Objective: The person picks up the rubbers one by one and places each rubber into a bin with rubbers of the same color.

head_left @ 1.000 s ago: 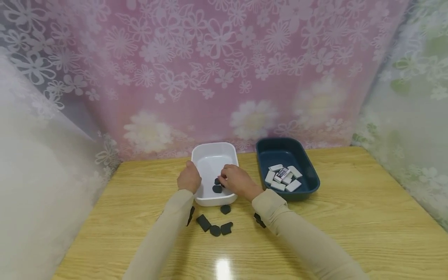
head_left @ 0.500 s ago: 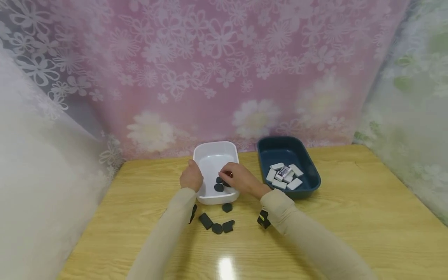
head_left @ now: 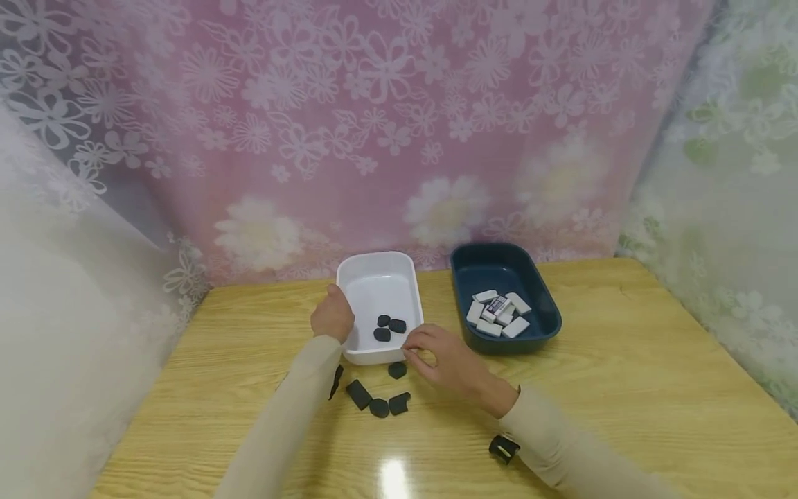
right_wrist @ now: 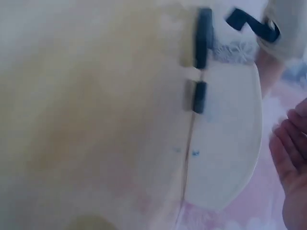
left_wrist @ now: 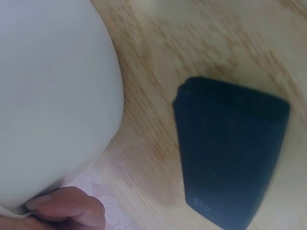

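Observation:
My left hand [head_left: 332, 315] grips the left rim of the white bin [head_left: 379, 287]; in the left wrist view its curled fingers [left_wrist: 72, 208] show at the bin's edge. Three black eraser-like pieces [head_left: 397, 326] lie together inside. Off the bin's front right corner hovers my right hand [head_left: 451, 357], fingers loosely bent and nothing seen in them; the right wrist view also shows this hand [right_wrist: 293, 158] holding nothing. On the table before the bin lie several more black pieces: a rounded one [head_left: 397, 370], a rectangular one [head_left: 358, 394] and a notched one [head_left: 399, 403] among them.
Right of the white bin stands a dark blue bin [head_left: 542, 305] with a heap of white erasers [head_left: 489, 328] in it. Both bins are on a wooden table [head_left: 598, 388], near its back edge, in front of a pink flowered curtain [head_left: 399, 125].
My right hand has left the black pieces inside the white bin and moved toward me and past its right rim. A third piece now shows fully. The left hand keeps its hold.

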{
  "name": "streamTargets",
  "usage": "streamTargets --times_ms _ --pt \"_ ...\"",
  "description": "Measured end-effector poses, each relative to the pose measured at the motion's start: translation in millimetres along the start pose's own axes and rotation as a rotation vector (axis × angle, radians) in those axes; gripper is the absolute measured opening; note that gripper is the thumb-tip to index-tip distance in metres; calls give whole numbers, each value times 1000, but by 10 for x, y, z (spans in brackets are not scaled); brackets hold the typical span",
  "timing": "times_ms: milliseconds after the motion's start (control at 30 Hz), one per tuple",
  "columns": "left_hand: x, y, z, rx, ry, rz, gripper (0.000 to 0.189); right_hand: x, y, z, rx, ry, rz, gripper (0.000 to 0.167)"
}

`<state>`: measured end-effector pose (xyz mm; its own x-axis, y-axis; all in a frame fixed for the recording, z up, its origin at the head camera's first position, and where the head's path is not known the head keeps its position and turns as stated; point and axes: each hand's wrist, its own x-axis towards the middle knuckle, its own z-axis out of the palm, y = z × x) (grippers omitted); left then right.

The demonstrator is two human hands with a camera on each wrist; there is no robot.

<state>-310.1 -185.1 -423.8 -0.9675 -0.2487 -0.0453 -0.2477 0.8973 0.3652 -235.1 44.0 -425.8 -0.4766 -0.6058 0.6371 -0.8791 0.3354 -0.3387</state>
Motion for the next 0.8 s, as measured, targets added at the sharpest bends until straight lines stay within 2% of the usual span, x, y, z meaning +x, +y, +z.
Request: streamTargets --times_ms 33,100,267,367,567,800 --pt "1 1 2 2 -2 -2 35 -39 -42 1 8 -31 -3 4" --pt "0 3 0 5 4 -5 34 -89 -123 2 15 -150 25 8" --pt "-5 5 -7 -2 10 -4 33 -135 -250 10 -51 -509 185 29" --pt "-11 7 4 -9 -12 -9 35 -169 -287 15 -81 -624 214 36" --pt "15 -15 40 -4 -38 -22 40 -192 -323 29 -96 -682 178 31" --pt "17 -20 35 3 -9 -5 38 -131 -371 93 -150 -636 183 22"
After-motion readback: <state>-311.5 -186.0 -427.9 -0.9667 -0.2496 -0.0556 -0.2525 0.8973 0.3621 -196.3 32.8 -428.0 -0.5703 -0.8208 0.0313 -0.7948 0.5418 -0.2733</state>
